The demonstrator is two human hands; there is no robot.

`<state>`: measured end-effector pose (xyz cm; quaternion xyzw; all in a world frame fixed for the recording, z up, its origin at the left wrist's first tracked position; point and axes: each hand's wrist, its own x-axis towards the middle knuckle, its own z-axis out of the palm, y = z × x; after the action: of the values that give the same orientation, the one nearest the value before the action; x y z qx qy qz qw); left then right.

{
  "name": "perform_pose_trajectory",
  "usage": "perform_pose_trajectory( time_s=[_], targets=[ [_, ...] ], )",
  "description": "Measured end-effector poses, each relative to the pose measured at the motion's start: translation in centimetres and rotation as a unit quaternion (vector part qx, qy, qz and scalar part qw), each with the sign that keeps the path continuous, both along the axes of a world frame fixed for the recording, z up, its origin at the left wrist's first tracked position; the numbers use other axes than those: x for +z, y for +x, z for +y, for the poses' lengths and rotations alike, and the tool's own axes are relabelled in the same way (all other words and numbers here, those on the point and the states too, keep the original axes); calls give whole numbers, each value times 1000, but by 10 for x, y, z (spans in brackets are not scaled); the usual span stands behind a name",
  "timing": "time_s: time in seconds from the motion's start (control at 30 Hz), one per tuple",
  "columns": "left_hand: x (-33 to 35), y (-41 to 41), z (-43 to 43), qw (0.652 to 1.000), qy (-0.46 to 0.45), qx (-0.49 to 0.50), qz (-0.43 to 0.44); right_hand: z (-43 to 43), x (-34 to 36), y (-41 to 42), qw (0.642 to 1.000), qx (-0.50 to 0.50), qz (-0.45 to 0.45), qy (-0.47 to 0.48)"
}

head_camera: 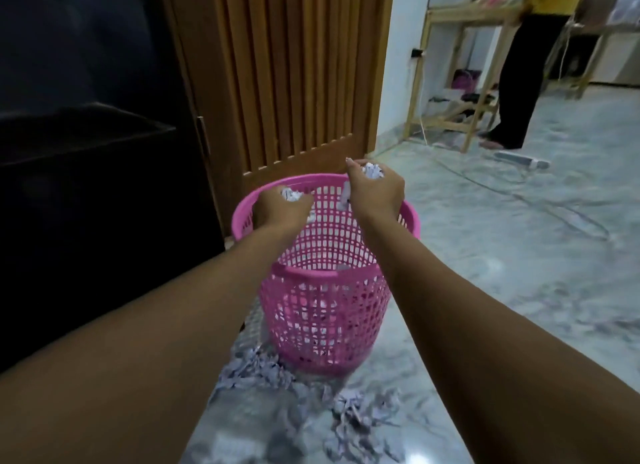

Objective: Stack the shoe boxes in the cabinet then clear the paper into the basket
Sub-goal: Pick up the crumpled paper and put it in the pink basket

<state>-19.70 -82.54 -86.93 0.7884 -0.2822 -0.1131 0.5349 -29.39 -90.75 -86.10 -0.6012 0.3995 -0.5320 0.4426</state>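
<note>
both arms outstretched over the pink basket [325, 280], left hand [280, 209] and right hand [375, 191] each with fingers curled round a crumpled paper wad.

The basket's [412, 221] mouth gapes wide under my left hand [280, 209] and right hand [375, 189], each wrapped round crumpled paper [372, 170]; what lies inside sits low down. On my left the dark cabinet [104, 186] stands close, leaving only a narrow gap beside the rim. Just behind the basket the slatted wooden door [294, 82] shuts off the far side. To my right the floor [519, 273] runs broad and open; a cable [485, 183] trails across it, well apart from the basket, and a person [519, 82] stands far back by a wooden rack [450, 65]. Torn paper [256, 370] litters the floor against the basket's near foot, between my forearms.
</note>
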Motion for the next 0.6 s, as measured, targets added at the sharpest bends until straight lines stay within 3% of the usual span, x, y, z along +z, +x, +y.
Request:
perform_pose_trajectory(
  time_s=[0.13, 0.2, 0.27, 0.43, 0.6],
  targets=[
    [-26, 12, 0, 973, 176, -149, -22, -17, -26, 14, 988, 52, 129, 62],
    [-27, 21, 2, 926, 283, -223, -116, -17, -37, 14, 977, 86, 168, 101],
    [-26, 27, 6, 884, 354, -236, -195, -13, -41, 7, 969, 100, 211, 81],
    [-28, 29, 33, 916, 254, -232, -206, 12, -29, -9, 938, 86, 335, -33],
    [-40, 6, 80, 940, 98, -184, -269, 79, -34, -38, 927, 5, 335, -167]
  ],
)
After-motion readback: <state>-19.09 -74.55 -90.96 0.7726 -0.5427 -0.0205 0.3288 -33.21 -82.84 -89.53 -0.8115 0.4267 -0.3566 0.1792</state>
